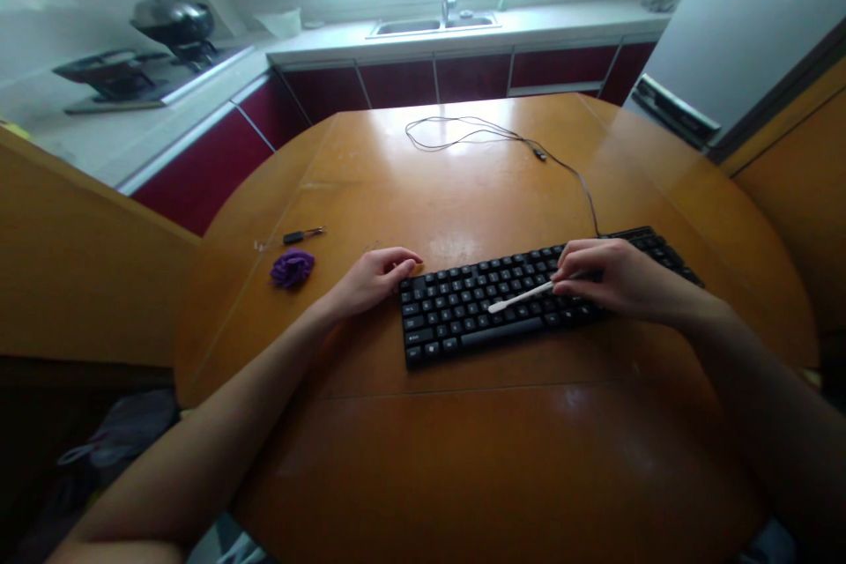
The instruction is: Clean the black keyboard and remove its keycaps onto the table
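Note:
A black keyboard point(479, 291) lies at a slant across the wooden table, its keys facing up. My left hand point(376, 279) is at its upper left corner, thumb and fingers bent against the edge. Over the right part of the keys, my right hand point(604, 275) pinches a slim white toothbrush point(522, 295). The brush head points left and down onto the keys near the keyboard's middle; its bristles are too small to make out. The far end of the handle is hidden by my fingers.
Left of my left hand lie a crumpled purple cloth point(292, 268) and a small tool with a black handle and wire end point(304, 235). The keyboard's cable point(575, 172) loops over the back of the round table point(423, 441). Behind are a sink point(406, 26) and stove point(165, 79).

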The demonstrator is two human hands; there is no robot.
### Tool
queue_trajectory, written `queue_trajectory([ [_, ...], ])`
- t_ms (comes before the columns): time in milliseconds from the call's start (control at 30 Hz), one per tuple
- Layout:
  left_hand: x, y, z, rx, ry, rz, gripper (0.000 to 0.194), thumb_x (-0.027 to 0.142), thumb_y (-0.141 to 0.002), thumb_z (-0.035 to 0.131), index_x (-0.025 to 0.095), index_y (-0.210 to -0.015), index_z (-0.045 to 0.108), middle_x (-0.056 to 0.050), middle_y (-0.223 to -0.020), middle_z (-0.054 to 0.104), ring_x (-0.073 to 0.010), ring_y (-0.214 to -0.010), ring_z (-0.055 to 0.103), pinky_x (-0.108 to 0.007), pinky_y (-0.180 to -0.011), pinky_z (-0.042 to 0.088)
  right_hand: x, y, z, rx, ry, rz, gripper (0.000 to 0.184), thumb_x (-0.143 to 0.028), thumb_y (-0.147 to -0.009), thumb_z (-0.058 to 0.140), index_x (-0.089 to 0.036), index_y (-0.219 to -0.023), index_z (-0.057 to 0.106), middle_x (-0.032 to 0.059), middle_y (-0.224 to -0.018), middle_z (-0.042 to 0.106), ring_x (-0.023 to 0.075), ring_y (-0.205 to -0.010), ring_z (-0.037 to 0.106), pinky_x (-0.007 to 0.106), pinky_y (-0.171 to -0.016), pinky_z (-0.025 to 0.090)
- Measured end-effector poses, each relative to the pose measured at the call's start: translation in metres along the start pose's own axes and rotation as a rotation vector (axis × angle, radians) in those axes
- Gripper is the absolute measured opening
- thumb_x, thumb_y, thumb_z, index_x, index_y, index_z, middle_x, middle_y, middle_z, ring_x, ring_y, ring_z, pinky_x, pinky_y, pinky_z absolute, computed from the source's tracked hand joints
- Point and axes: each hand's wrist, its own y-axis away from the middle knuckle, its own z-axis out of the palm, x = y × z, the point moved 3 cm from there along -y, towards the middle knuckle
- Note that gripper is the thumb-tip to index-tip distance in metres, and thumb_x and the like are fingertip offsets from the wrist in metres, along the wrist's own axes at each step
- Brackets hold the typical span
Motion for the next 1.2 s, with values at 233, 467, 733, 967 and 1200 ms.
queue_trajectory([
  [233,-0.005,-0.002,0.0,-0.007,-0.006,-0.001,0.037,0.045,-0.096,0.053,0.017,-0.108,0.073,-0.004,-0.082,0.071,-0.0183,-0.079,0.065,-0.027,-0.07,0.051,0.018,0.003,-0.007,-0.013,-0.018,0.312,0.038,-0.057,-0.08,0.074,-0.02,-0.074,0.072,0.0037,-0.071,0.069,0.0178,-0.066,0.063,0.03,-0.062,0.046],
  [467,-0.005,-0.001,0.0,-0.008,-0.014,-0.013,0.039,0.047,-0.097,0.052,0.016,-0.109,0.073,-0.005,-0.086,0.073,-0.0189,-0.081,0.066,-0.027,-0.071,0.052,0.046,0.019,-0.039,-0.141,0.005,0.56,0.05,-0.065,-0.069,0.077,-0.016,-0.075,0.074,0.0047,-0.065,0.065,0.0167,-0.06,0.055,0.03,-0.055,0.039],
  [733,-0.007,-0.001,0.0,-0.009,-0.017,-0.012,0.04,0.048,-0.097,0.051,0.017,-0.109,0.073,-0.004,-0.084,0.073,-0.0187,-0.078,0.065,-0.027,-0.069,0.052,0.054,0.027,-0.054,-0.133,0.011,0.597,0.042,-0.056,-0.075,0.077,-0.014,-0.078,0.074,0.0062,-0.065,0.066,0.0153,-0.058,0.053,0.031,-0.055,0.039],
  [967,-0.004,-0.001,-0.001,-0.004,-0.027,-0.002,0.038,0.046,-0.097,0.052,0.017,-0.108,0.073,-0.005,-0.086,0.073,-0.0176,-0.076,0.065,-0.026,-0.067,0.051,0.042,0.015,-0.027,-0.069,-0.003,0.438,0.045,-0.064,-0.071,0.078,-0.019,-0.07,0.073,0.0045,-0.064,0.069,0.0175,-0.058,0.059,0.03,-0.051,0.043],
  [1200,-0.005,-0.002,-0.001,-0.004,-0.04,0.007,0.038,0.046,-0.098,0.052,0.017,-0.108,0.073,-0.006,-0.093,0.074,-0.019,-0.083,0.066,-0.027,-0.072,0.052,0.048,0.02,-0.03,-0.076,0.023,0.474,0.049,-0.067,-0.07,0.078,-0.019,-0.07,0.073,0.0039,-0.061,0.066,0.0161,-0.055,0.055,0.029,-0.05,0.039],
])
